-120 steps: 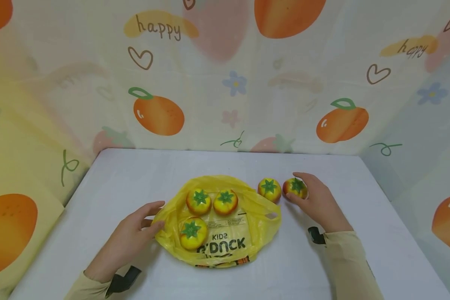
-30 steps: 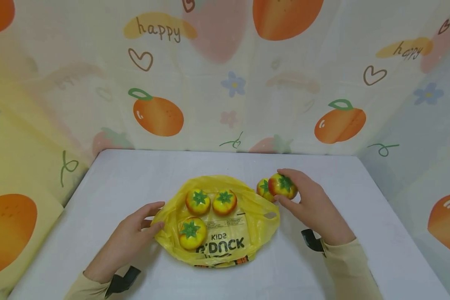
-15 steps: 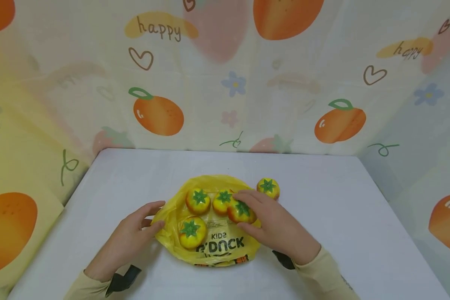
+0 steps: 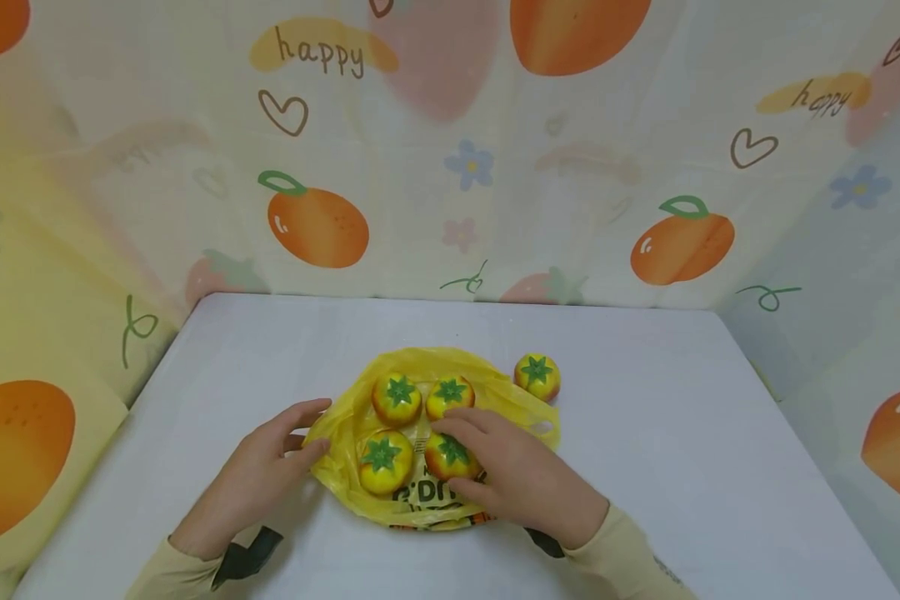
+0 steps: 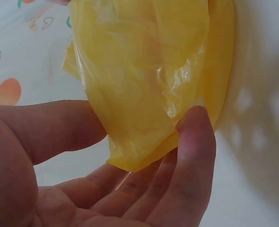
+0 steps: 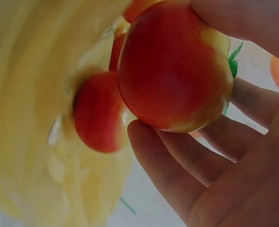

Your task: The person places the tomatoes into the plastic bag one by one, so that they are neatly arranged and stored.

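Observation:
In the head view, my right hand [image 4: 532,471] grips a yellow-and-red tomato [image 4: 448,458] with a green star-shaped top, over the front right part of the yellow plastic bag [image 4: 420,360]. Close up in the right wrist view, thumb and fingertips close round the tomato's sides [image 6: 172,71]. Three like tomatoes sit within the opened bag: back left [image 4: 397,400], back right [image 4: 450,395] and front left [image 4: 386,462]. My left hand [image 4: 258,471] holds the bag's left edge; its thumb and fingers lie on either side of the film [image 5: 142,85].
One more tomato [image 4: 537,377] rests on the white table [image 4: 645,400], just beyond the bag's right back edge. A curtain [image 4: 435,208] printed with fruit and hearts closes off the back and sides. Black straps [image 4: 249,557] cross both wrists.
My right hand lifted the far-right tomato from the table, carried it left past the other loose one, and brought it over the bag's front right part. The left hand stayed put.

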The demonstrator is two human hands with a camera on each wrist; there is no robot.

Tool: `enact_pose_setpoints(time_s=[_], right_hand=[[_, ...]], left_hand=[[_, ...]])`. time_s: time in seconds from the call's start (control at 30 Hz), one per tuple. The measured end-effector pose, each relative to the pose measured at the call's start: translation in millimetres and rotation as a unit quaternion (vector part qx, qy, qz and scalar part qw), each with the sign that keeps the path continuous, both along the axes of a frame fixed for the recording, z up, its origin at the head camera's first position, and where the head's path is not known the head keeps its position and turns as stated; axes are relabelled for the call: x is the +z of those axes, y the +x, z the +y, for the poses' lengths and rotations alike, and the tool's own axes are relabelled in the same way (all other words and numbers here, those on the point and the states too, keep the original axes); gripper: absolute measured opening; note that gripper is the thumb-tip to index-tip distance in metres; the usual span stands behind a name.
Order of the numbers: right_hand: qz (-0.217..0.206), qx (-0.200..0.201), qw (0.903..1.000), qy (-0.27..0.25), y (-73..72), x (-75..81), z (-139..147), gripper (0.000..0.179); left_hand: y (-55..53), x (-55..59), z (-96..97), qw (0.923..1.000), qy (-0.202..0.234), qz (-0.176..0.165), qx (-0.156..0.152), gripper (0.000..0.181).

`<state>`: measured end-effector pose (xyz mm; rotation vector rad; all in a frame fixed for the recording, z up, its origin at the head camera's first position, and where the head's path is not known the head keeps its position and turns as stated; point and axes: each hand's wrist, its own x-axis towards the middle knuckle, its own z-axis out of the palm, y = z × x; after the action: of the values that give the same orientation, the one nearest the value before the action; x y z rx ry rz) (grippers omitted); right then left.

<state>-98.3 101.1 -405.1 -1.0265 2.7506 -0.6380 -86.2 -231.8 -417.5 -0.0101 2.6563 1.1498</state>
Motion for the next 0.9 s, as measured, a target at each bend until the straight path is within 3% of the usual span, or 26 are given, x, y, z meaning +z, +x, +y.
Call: enact_pose_setpoints(time_s=[0.37,0.6,0.9], right_hand=[[-0.016,0.029,0.9989,0.032,2.5,-10.0,-8.6,0.061],[-0.015,0.034,0.9988,0.030,4.4,-14.6,-12.2,0.062],[-0.021,0.043,0.9982,0.036,5.2,-18.0,-15.9,0.060]], left_hand=[[-0.9,-0.3,0.8,1.0000,-0.003,-0.004,0.004,0.061],[1.1,-2.1,-0.4,0.9998,0.005,0.021,-0.006,0.058],[1.0,-3.0,-0.9,0.9999,0.002,0.015,-0.005,0.059]])
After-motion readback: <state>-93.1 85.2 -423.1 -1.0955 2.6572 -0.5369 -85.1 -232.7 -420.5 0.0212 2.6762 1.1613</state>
